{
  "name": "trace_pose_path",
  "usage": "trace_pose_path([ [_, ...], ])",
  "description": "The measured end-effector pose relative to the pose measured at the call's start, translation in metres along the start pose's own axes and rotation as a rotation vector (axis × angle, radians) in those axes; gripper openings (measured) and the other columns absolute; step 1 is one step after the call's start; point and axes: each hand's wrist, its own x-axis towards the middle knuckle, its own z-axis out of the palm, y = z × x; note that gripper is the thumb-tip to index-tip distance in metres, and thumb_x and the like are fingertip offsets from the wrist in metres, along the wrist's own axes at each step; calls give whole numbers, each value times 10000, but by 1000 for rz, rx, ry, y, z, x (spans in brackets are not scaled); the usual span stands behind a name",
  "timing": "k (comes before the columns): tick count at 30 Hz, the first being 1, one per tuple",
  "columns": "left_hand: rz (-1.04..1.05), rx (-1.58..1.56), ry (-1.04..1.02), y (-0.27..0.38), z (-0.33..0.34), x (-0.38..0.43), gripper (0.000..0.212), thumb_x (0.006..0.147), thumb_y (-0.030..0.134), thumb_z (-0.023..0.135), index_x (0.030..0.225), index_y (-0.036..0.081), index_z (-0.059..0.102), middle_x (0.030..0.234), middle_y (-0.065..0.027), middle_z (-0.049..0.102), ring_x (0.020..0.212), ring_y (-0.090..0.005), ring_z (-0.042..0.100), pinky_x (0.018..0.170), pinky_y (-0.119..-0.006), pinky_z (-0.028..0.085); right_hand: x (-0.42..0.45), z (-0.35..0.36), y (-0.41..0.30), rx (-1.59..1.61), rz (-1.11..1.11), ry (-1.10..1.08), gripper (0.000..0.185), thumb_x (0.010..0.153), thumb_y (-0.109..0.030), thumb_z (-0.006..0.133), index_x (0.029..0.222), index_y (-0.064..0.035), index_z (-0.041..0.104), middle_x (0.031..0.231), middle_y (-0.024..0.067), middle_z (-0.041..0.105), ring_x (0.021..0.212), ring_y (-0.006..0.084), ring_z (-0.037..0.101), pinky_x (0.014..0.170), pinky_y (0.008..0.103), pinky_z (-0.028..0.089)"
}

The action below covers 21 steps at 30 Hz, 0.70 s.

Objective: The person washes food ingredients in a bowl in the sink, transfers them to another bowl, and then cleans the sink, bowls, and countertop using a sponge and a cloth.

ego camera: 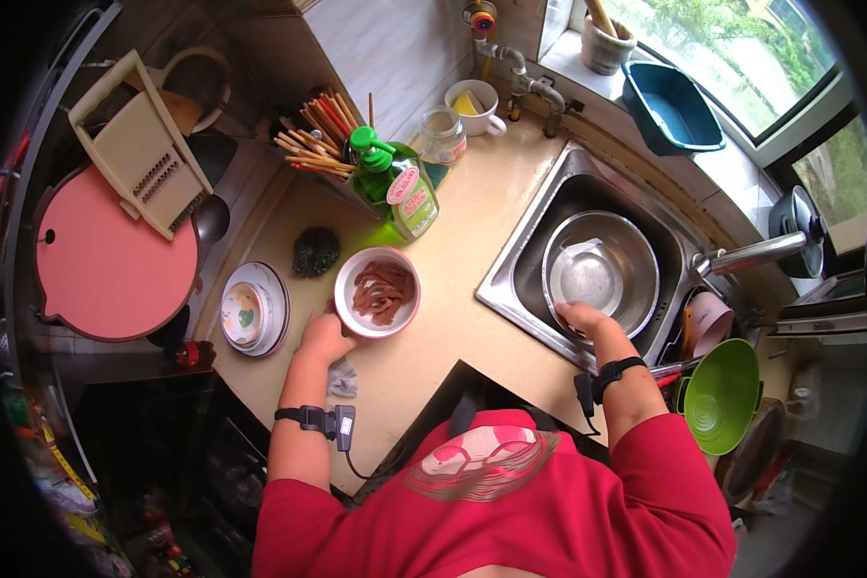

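My left hand (327,338) touches the lower left side of a white bowl (342,316) with a pink rim, which stands on the counter and holds strips of raw meat (383,292). Its fingers are partly hidden beside the bowl, so its grip is unclear. In the sink, my right hand (584,318) has its thumb over the near rim of a round stainless steel basin (621,249), the other fingers being out of sight. A small pale piece lies inside the basin, on its far side. Left of my left hand is a stack of patterned bowls and plates (244,318).
Behind the meat bowl stand a green soap pump bottle (397,188), chopsticks (318,137), a glass jar (442,136) and a white mug (477,108). A dark scouring pad (316,252) lies nearby. The faucet (758,254) reaches from the sink's right; a green colander (722,397) sits below it.
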Motion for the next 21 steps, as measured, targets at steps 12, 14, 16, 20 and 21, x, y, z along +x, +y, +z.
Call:
trace_pose_path([
  [12,-60,-16,17,3,-11,-2,414,652,360,681,959,84,648,928,-167,633,878,-337,592,758,-403,477,-26,-3,-32,-685,-482,208,258,706,-239,509,769,-43,663,792,184,627,773,341,604,719,394,486],
  [14,-79,-4,13,3,-10,-4,413,654,359,680,959,82,647,925,-166,634,874,-335,593,755,-404,478,-51,-5,-44,-588,-442,410,233,700,-238,522,737,-43,643,768,175,625,728,355,600,668,420,482],
  [16,-90,12,9,8,-13,-5,412,656,358,678,958,80,646,922,-165,635,870,-334,595,752,-405,479,-65,-15,-37,-455,-415,651,233,703,-244,527,741,-33,620,727,188,608,689,352,594,635,432,473],
  [20,-136,19,-62,20,-20,-4,411,673,326,654,989,65,626,968,-172,623,908,-344,580,799,-406,471,-74,-53,-16,-179,-420,818,226,748,-225,520,780,-13,592,703,172,605,636,328,580,618,417,454],
  [21,-149,23,-62,21,-19,-5,431,677,356,651,985,56,628,973,-173,622,911,-341,581,799,-405,471,-72,-64,-11,59,-541,765,199,779,-195,542,771,-1,583,659,115,578,610,218,541,586,353,431],
])
